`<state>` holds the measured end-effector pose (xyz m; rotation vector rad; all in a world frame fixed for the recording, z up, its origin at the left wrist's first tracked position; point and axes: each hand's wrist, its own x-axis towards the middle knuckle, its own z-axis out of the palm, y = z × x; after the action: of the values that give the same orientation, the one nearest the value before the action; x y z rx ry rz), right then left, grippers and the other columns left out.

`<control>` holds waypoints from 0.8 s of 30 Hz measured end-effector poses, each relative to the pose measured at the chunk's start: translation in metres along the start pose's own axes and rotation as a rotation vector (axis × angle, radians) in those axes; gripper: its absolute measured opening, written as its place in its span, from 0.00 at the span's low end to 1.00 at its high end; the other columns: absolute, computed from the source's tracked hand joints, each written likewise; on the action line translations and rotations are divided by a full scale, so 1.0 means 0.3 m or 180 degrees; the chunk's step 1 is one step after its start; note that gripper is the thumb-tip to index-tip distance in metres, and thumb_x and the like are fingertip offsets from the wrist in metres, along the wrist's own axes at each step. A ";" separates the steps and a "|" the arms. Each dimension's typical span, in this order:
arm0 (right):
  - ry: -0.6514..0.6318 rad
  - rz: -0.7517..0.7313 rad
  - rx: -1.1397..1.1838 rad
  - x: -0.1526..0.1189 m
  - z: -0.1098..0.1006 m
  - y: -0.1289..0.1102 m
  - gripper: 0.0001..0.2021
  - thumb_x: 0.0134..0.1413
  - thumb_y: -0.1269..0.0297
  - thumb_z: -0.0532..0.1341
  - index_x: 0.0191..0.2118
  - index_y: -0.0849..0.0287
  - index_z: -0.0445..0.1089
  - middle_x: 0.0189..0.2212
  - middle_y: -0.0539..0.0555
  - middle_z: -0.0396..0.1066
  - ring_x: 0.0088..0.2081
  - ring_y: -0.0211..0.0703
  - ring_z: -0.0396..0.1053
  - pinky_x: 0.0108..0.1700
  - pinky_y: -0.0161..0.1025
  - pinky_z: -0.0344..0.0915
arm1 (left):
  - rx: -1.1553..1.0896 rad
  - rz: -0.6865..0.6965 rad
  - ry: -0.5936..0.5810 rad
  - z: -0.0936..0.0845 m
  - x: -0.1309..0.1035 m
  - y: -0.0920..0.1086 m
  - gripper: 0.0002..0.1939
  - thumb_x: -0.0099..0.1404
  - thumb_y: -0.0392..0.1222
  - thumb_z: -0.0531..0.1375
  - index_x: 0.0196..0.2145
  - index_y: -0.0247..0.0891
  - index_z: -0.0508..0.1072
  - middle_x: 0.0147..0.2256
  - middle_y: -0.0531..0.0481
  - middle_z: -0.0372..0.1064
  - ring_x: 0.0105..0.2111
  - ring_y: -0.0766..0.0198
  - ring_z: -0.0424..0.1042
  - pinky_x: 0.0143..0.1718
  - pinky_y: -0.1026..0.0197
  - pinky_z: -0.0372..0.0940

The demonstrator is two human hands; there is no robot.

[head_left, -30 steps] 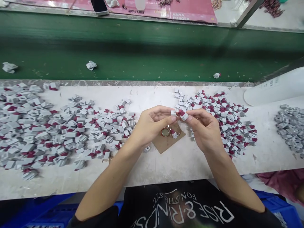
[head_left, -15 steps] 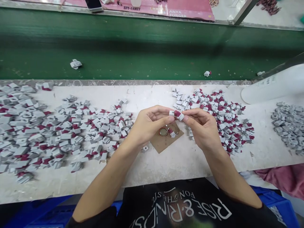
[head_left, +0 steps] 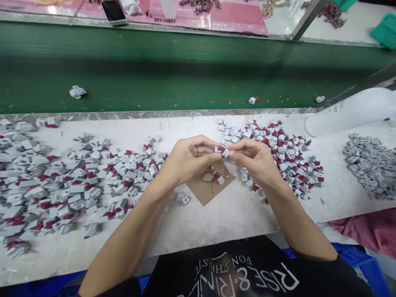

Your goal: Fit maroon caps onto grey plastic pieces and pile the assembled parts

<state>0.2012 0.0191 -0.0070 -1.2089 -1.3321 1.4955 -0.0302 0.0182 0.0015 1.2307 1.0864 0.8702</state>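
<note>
Between my two hands is a small white and dark-red plastic piece (head_left: 222, 151), held up over the table. My left hand (head_left: 193, 159) pinches its left end with thumb and fingers, and my right hand (head_left: 252, 159) pinches the right end. Beneath them lies a brown square of board (head_left: 206, 196). A round ringed trinket (head_left: 208, 176) and another small white and red piece (head_left: 220, 178) rest on that board. A few grey pieces (head_left: 183, 199) sit just left of it.
Heaps of white and red pieces spread left (head_left: 46, 185) and right (head_left: 287, 152). A grey heap (head_left: 371, 165) lies far right, near a white bottle (head_left: 349, 111) on its side. Behind runs a green belt (head_left: 154, 74) with several stray pieces; a phone (head_left: 114, 11) lies beyond.
The view has shifted, so the table and belt sit lower and further left in the picture. Both hands still grip the piece, which has turned slightly.
</note>
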 end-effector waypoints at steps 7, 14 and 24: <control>0.1240 -0.0520 -0.2089 0.352 -0.191 0.005 0.10 0.61 0.67 0.70 0.47 0.56 0.85 0.43 0.58 0.85 0.38 0.51 0.80 0.51 0.54 0.80 | 0.1048 0.0487 0.1041 -0.163 0.299 -0.073 0.07 0.64 0.42 0.76 0.39 0.43 0.84 0.42 0.46 0.87 0.43 0.54 0.83 0.49 0.48 0.76; 0.1285 -0.0140 -0.3077 0.614 -0.256 0.027 0.12 0.58 0.65 0.72 0.47 0.57 0.84 0.48 0.64 0.82 0.51 0.64 0.79 0.59 0.60 0.75 | 0.1279 0.0098 0.1735 -0.362 0.564 -0.139 0.14 0.61 0.50 0.75 0.35 0.40 0.79 0.26 0.63 0.78 0.37 0.66 0.80 0.40 0.57 0.65; 0.0273 -0.0343 -0.0212 0.446 -0.117 -0.045 0.15 0.54 0.58 0.75 0.45 0.53 0.76 0.46 0.57 0.85 0.39 0.47 0.84 0.44 0.48 0.83 | 0.1395 0.0691 0.1934 -0.273 0.457 -0.091 0.12 0.63 0.40 0.74 0.43 0.42 0.79 0.46 0.46 0.83 0.59 0.47 0.77 0.54 0.46 0.69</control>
<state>0.2021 0.1580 -0.0138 -1.2096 -1.3768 1.3188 -0.0717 0.1670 -0.0476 1.5074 1.7169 1.2647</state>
